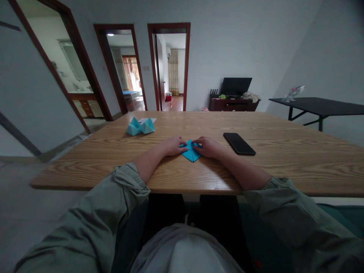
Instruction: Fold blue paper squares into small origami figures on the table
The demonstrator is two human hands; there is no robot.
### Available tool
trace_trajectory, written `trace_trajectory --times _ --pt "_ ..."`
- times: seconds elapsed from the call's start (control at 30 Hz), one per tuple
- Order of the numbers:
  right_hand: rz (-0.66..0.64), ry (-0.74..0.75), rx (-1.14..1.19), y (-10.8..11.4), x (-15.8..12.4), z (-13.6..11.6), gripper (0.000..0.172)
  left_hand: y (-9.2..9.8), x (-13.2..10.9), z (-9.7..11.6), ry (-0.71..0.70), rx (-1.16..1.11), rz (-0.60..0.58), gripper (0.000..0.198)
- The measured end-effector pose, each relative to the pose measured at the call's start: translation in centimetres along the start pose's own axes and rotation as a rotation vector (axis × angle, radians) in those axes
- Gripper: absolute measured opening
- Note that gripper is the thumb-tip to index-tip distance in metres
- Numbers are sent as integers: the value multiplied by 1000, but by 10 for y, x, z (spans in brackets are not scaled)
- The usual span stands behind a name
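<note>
Two hands on a small turquoise origami fold, at the near middle of a wooden table.

At far left on the oak-veneer table (pixel 85 178) sits a finished-looking turquoise origami model (pixel 140 127) with two raised points, beside a white paper sheet (pixel 148 120) tucked partly behind it. Moving right, the left hand (pixel 170 146) lies flat with its fingers together and their tips on the turquoise origami fold (pixel 191 154), a pointed shape with creases already made and its tip toward the person. The right hand (pixel 207 147) mirrors it, fingers narrow on the fold's other side; whether either pinches or only presses cannot be told. Just beyond lies a black smartphone (pixel 239 143), face up. At far right, a black side table (pixel 318 106) stands apart.
</note>
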State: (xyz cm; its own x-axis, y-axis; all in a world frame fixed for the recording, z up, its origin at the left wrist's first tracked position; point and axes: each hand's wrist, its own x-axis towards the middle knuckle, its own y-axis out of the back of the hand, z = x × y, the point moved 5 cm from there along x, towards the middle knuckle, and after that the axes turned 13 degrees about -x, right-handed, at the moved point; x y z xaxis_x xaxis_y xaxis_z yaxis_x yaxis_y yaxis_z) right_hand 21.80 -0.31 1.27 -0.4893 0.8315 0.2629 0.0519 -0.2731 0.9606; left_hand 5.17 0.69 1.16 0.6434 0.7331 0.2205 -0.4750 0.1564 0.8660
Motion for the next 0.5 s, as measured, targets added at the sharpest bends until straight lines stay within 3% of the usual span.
trace_trajectory --times 0.17,0.3,0.43,0.5 --pt "-49 -224 134 -2 2 9 62 -4 1 6 11 65 -35 43" --pt "-84 -214 163 0 3 7 57 -4 8 0 106 41 -33 52" --pt "-71 -188 220 4 4 1 52 -1 19 -13 327 -116 -37 79" --pt "-62 -206 251 5 4 0 56 2 22 -15 390 -149 -63 82"
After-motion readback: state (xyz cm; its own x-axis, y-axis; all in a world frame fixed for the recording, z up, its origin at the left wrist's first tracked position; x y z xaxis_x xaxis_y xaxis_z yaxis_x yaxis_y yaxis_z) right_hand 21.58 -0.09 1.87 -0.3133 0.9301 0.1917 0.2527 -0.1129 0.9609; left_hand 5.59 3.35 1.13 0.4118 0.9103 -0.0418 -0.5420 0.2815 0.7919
